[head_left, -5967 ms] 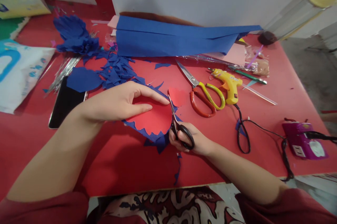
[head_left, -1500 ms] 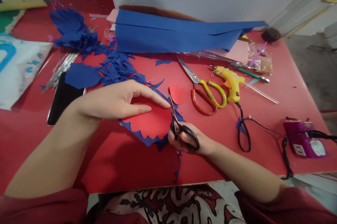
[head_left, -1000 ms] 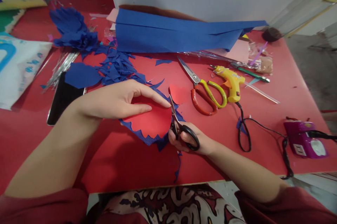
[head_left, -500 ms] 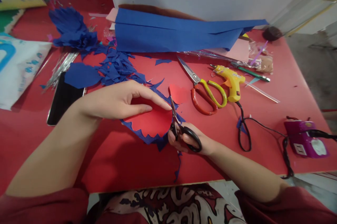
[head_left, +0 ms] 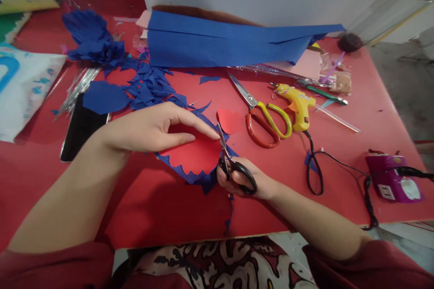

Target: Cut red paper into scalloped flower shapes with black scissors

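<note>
The left hand (head_left: pixel 154 130) bears on the red scalloped template (head_left: pixel 195 155), which lies over blue paper (head_left: pixel 183 177). Its thumb and index finger are spread, with a gap between them; both contact the template. Whether the remaining fingers grip from below cannot be told. The blue paper projects past the template's edge on the side nearest the wearer.

The right-hand fingers are closed around the handles of the black-handled scissors (head_left: pixel 230 161). The blades sit just beside the left index fingertip, at the template's right edge.

Just beyond the blade tips, a small red piece (head_left: pixel 229 120) lies on the bench (head_left: pixel 142 207). Beyond the left knuckles are blue scraps (head_left: pixel 151 83); to the right of the blades, the large scissors (head_left: pixel 252 104).

Handling (judged): template and paper are light. The template appears stiffer, card-like; the blue paper appears soft and liable to tear or slip. Hold both layers together, flat, at mid-template, fingertips behind the cutting edge. Take the scissors by the loops only.
</note>
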`<act>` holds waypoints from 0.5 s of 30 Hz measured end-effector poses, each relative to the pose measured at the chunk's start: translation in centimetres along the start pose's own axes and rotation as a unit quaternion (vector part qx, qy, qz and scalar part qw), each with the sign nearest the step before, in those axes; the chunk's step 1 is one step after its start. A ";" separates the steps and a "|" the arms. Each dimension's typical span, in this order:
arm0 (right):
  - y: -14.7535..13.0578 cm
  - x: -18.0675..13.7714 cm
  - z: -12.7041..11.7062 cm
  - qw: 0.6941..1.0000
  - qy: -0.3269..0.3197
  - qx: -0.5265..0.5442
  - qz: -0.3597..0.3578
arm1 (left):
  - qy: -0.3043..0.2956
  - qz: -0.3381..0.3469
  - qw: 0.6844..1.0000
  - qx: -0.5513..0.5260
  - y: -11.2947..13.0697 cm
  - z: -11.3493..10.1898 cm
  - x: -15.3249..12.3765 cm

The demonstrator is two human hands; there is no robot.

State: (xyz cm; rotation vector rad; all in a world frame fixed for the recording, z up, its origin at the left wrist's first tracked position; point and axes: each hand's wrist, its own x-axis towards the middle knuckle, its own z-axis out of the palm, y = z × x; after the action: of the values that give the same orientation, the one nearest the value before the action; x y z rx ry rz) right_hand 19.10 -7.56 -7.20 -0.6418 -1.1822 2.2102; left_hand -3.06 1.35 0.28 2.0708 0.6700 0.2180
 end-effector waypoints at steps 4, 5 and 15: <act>0.1 0.0 0.1 1.000 0.001 0.009 -0.007 | -0.006 -0.002 1.000 0.005 0.0 0.0 0.0; 0.1 0.0 0.1 1.000 0.001 0.010 -0.010 | -0.007 -0.005 1.000 0.008 0.0 0.0 0.0; -0.1 0.0 0.1 1.000 -0.007 0.004 0.001 | -0.021 0.001 1.000 0.009 0.1 -0.1 0.1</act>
State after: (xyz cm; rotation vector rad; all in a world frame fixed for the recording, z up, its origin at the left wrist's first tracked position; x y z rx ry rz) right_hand 19.05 -7.58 -7.08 -0.6248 -1.1792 2.2235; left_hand -2.98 1.41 0.44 2.0874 0.6452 0.1696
